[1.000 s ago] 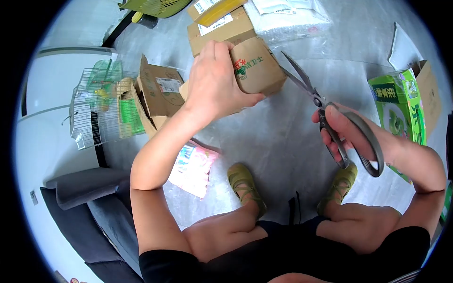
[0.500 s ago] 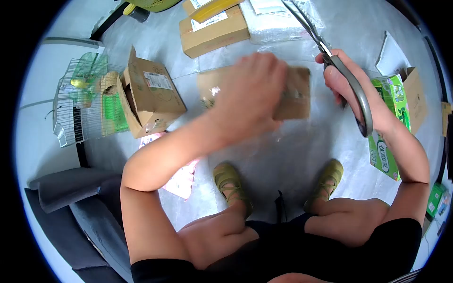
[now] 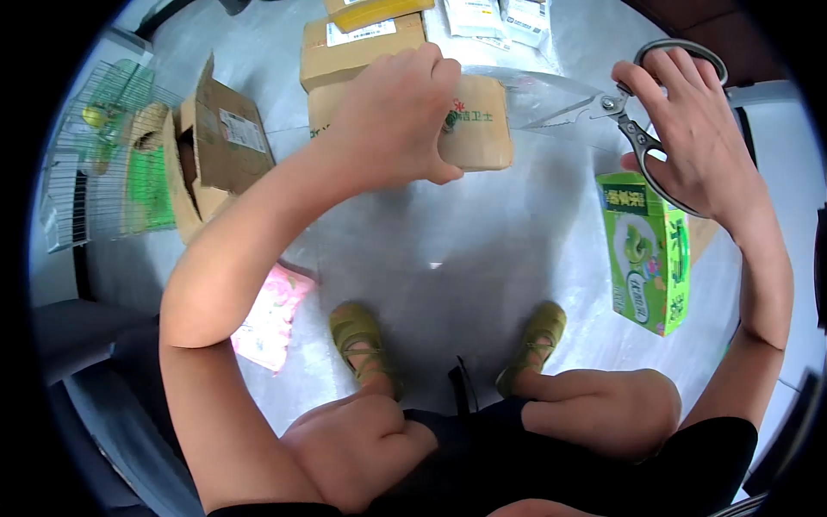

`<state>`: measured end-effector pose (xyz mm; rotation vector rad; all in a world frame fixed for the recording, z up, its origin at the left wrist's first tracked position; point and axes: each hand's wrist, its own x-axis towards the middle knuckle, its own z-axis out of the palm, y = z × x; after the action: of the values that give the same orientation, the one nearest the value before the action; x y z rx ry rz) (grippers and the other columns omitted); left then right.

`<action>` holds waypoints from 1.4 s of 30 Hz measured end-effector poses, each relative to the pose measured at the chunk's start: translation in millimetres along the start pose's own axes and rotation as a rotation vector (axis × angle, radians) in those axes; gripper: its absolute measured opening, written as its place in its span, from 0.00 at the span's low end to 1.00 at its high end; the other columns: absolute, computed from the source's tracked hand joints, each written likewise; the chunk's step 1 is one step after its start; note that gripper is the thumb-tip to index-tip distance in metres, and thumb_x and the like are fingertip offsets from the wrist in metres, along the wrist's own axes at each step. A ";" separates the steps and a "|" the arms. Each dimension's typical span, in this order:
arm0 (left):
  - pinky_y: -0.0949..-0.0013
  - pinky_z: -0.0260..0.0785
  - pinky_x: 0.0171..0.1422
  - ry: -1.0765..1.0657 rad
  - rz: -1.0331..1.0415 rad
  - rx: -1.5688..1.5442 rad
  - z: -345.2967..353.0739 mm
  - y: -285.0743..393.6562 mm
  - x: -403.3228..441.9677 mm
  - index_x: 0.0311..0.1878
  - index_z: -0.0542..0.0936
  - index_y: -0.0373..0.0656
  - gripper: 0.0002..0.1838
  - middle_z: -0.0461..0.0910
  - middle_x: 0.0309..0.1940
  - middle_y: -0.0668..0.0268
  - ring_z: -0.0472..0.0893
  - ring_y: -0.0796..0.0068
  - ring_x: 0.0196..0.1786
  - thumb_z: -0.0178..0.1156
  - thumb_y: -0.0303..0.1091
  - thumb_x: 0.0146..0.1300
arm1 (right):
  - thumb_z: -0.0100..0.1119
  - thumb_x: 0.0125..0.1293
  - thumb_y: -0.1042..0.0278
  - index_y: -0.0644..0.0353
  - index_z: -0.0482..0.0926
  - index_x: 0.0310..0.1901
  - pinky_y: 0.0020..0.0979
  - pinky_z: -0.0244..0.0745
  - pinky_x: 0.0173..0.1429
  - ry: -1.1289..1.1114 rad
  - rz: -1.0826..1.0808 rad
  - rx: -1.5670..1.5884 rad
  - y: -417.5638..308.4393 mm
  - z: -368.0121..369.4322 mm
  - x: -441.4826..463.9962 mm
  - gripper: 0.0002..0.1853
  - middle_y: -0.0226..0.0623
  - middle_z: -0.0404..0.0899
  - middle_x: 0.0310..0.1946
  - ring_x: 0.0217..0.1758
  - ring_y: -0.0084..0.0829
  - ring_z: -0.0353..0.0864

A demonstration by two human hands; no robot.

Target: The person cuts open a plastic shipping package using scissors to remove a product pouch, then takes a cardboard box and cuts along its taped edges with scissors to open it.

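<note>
My left hand (image 3: 392, 116) is closed over a small brown cardboard box (image 3: 484, 125), thumb at its near edge and fingers across the top. Green and red printing shows on the box's right part; the hand and wrist cover its middle. To the right, my right hand (image 3: 685, 108) grips a pair of scissors (image 3: 610, 104) with dark handles. The handle loops are spread apart, and a serrated blade points left toward the box without touching it.
A larger carton (image 3: 370, 47) and white parcels (image 3: 525, 21) lie beyond. At left are an opened box (image 3: 228, 129) and a wire cage (image 3: 77, 155). A pink package (image 3: 274, 319) lies near my left foot. A green carton (image 3: 642, 258) stands at right.
The scissors have swung from pointing away to pointing left, and their handles have opened. My left hand now grips the box, whose printed face shows. The view has shifted right.
</note>
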<state>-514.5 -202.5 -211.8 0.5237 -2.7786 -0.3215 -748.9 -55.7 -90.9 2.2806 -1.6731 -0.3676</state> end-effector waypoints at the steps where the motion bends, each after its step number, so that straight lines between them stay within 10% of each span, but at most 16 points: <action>1: 0.58 0.71 0.50 0.009 -0.013 -0.004 0.7 -0.7 0.7 0.52 0.73 0.40 0.39 0.73 0.43 0.59 0.76 0.55 0.46 0.78 0.42 0.33 | 0.77 0.38 0.74 0.57 0.69 0.57 0.39 0.60 0.61 -0.096 -0.020 -0.036 0.3 -9.1 6.4 0.39 0.38 0.69 0.45 0.55 0.41 0.68; 8: 0.58 0.70 0.50 0.077 0.007 -0.018 7.8 -17.3 3.6 0.47 0.75 0.36 0.36 0.74 0.40 0.56 0.76 0.55 0.45 0.76 0.44 0.34 | 0.79 0.39 0.69 0.56 0.67 0.57 0.37 0.58 0.65 -0.190 -0.099 -0.202 -20.3 -34.7 43.0 0.40 0.38 0.68 0.48 0.59 0.39 0.65; 13: 0.58 0.70 0.51 0.077 0.027 -0.002 7.8 -19.4 3.3 0.46 0.75 0.34 0.36 0.74 0.39 0.56 0.77 0.55 0.45 0.75 0.46 0.35 | 0.53 0.58 0.66 0.60 0.73 0.37 0.36 0.58 0.49 -0.291 -0.273 -0.399 -23.0 -45.3 77.9 0.08 0.39 0.73 0.34 0.44 0.35 0.71; 32: 0.57 0.70 0.57 -0.144 -0.028 -0.018 -21.1 -25.3 13.9 0.49 0.75 0.28 0.40 0.76 0.45 0.47 0.77 0.51 0.51 0.73 0.52 0.39 | 0.49 0.66 0.67 0.61 0.83 0.35 0.32 0.77 0.43 -0.832 -0.405 -0.740 -77.2 -92.6 150.4 0.12 0.41 0.85 0.35 0.40 0.33 0.85; 42: 0.61 0.73 0.55 -0.218 -0.039 0.011 -37.2 -21.6 14.2 0.48 0.77 0.29 0.36 0.79 0.43 0.50 0.81 0.57 0.47 0.71 0.51 0.43 | 0.58 0.62 0.66 0.61 0.82 0.37 0.33 0.78 0.39 -0.753 -0.482 -0.759 -69.0 -86.7 145.3 0.08 0.40 0.84 0.33 0.37 0.33 0.85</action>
<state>-508.2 -233.7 -179.6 0.5773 -2.9845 -0.3942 -613.4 -167.9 -41.6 1.9739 -0.8785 -1.7864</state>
